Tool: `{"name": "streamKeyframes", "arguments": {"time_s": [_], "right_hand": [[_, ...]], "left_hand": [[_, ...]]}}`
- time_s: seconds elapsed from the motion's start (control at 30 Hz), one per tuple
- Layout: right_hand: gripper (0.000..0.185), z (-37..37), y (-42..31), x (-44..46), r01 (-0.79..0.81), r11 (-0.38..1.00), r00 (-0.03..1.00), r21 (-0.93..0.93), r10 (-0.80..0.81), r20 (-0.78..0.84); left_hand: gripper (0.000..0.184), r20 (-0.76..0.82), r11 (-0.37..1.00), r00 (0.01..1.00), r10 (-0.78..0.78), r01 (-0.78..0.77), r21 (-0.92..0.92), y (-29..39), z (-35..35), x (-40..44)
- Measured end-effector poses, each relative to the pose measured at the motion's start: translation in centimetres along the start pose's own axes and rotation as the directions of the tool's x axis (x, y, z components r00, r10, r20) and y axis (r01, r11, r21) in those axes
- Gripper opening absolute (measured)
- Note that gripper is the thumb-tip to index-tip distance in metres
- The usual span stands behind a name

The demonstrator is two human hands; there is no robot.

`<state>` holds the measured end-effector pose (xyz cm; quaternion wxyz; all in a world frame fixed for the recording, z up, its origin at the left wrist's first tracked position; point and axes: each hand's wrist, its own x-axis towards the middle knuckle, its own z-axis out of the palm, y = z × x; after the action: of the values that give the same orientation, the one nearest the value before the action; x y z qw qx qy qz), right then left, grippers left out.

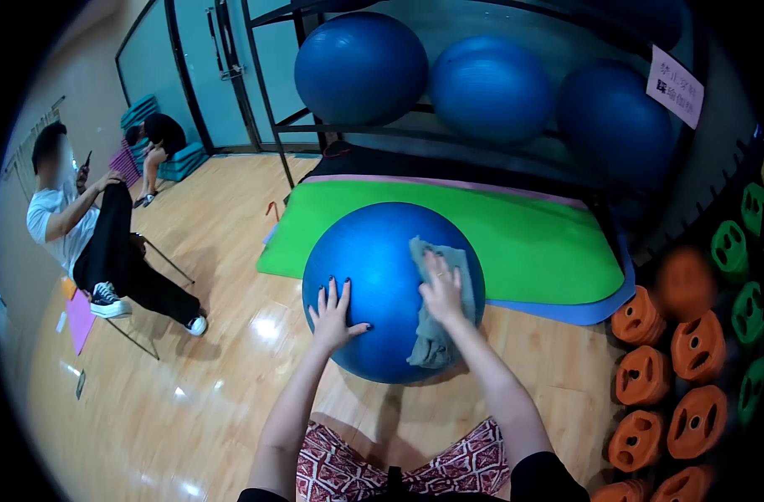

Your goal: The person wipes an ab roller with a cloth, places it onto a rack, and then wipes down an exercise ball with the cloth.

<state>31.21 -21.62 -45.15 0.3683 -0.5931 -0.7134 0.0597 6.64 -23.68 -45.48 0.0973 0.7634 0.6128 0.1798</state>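
A big blue exercise ball (369, 251) sits on the wooden floor in front of me, its far side against the green mat. My left hand (333, 316) lies on the ball's near left side with fingers spread, holding nothing. On the ball's right side, my right hand (442, 291) presses a grey-green cloth (432, 341) against the surface. The cloth hangs down along the ball below that hand, and part of it shows above the fingertips.
Behind the ball lie stacked exercise mats, a green mat (533, 251) on top. A rack (294, 130) beyond holds more blue balls (361, 67). Orange weight plates (641, 374) and green ones (729, 251) line the right. One person (64, 217) sits at left; another (160, 134) sits farther back.
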Motion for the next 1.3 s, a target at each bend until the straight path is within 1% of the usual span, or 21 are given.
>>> {"name": "streamKeyframes", "arguments": {"time_s": [0.03,0.1,0.17,0.23,0.3,0.33,0.37,0.43,0.47,0.5,0.57,0.63,0.7,0.77,0.8,0.83,0.9,1.03,1.07,1.13,1.3], "right_hand": [[0.057,0.0,-1.1,-0.7,0.07,0.992,0.997,-0.106,-0.067,0.035],[0.055,-1.0,-3.4,-2.2,0.201,0.974,0.976,-0.102,-0.191,0.103],[0.056,-1.3,-2.1,-2.2,0.162,0.973,0.984,-0.166,-0.147,0.098],[0.057,-2.8,0.4,-2.3,0.08,0.989,0.996,-0.121,-0.074,0.056],[0.058,-3.7,3.3,-2.2,-0.041,0.993,0.999,-0.11,0.043,0.013],[0.059,-4.6,4.2,-2.1,-0.075,0.995,0.997,-0.065,0.076,0.0],[0.059,-5.3,4.8,-2.1,-0.108,0.994,0.994,-0.021,0.107,-0.014],[0.059,-5.8,6.0,-2.0,-0.133,0.991,0.991,0.013,0.134,-0.019],[0.059,-5.9,6.3,-1.9,-0.158,0.986,0.987,0.053,0.159,-0.017],[0.059,-6.0,6.0,-1.9,-0.156,0.987,0.987,0.045,0.157,-0.024],[0.058,-5.5,4.8,-2.1,-0.178,0.983,0.984,-0.043,0.178,0.002],[0.056,-5.7,2.7,-2.0,-0.141,0.986,0.99,-0.083,0.142,0.003],[0.053,-5.8,0.8,-1.2,-0.02,0.984,0.995,-0.178,0.036,0.091],[0.049,-5.5,0.9,-0.4,-0.014,0.985,0.995,-0.172,0.031,0.093],[0.049,-6.0,1.3,0.1,-0.078,0.964,0.993,-0.253,0.097,0.062],[0.049,-6.5,2.0,0.3,-0.142,0.933,0.987,-0.331,0.158,0.022],[0.052,-8.1,4.5,0.0,-0.189,0.925,0.981,-0.329,0.195,-0.016],[0.053,-10.4,6.9,-0.2,-0.251,0.919,0.967,-0.304,0.249,-0.044],[0.054,-10.8,7.5,-0.2,-0.258,0.925,0.965,-0.28,0.257,-0.042],[0.054,-11.2,8.0,-0.3,-0.286,0.914,0.958,-0.288,0.282,-0.057],[0.056,-11.4,10.0,-0.8,-0.301,0.884,0.954,-0.358,0.286,-0.096]], "left_hand": [[0.107,-0.014,0.999,1.0,-0.001,0.001,0.033,1.8,0.6,0.1],[0.103,-0.035,0.999,0.999,0.042,-0.04,0.033,5.2,1.7,0.1],[0.102,0.017,0.996,0.997,0.082,-0.082,0.028,7.1,1.2,-0.1],[0.097,0.066,0.994,0.992,0.112,-0.111,-0.019,6.1,0.8,0.0],[0.093,-0.084,0.984,0.994,0.071,-0.083,-0.157,2.5,2.2,0.9],[0.086,-0.093,0.979,0.995,-0.036,0.017,-0.205,1.3,2.0,1.5],[0.086,-0.089,0.978,0.996,-0.032,0.013,-0.208,-0.1,2.6,1.9],[0.082,-0.107,0.913,0.981,-0.163,0.109,-0.394,-2.4,5.1,3.9],[0.077,-0.049,0.934,0.992,-0.115,0.092,-0.345,-2.6,7.0,4.8],[0.077,-0.053,0.932,0.993,-0.109,0.083,-0.353,-1.2,7.5,4.5],[0.076,-0.029,0.888,0.979,-0.201,0.17,-0.428,3.7,8.1,3.1],[0.077,0.031,0.948,0.996,-0.082,0.087,-0.305,7.0,7.7,1.4],[0.078,0.144,0.986,0.985,0.095,-0.073,-0.151,10.6,6.3,-0.1],[0.077,0.099,0.929,0.947,0.305,-0.273,-0.251,12.5,5.4,-1.5],[0.077,0.017,0.91,0.944,0.33,-0.314,-0.27,12.5,5.4,-1.4],[0.077,0.018,0.907,0.941,0.337,-0.319,-0.275,11.9,5.8,-0.7],[0.078,-0.185,0.886,0.958,0.221,-0.276,-0.373,10.0,7.3,0.9],[0.08,-0.004,0.935,0.98,0.197,-0.189,-0.301,10.3,7.3,2.6],[0.08,0.001,0.932,0.978,0.209,-0.199,-0.303,11.2,7.5,2.7],[0.084,0.248,0.965,0.946,0.209,-0.158,-0.21,13.4,8.1,2.7],[0.088,0.202,0.963,0.949,0.242,-0.211,-0.166,15.7,8.8,2.0]]}}
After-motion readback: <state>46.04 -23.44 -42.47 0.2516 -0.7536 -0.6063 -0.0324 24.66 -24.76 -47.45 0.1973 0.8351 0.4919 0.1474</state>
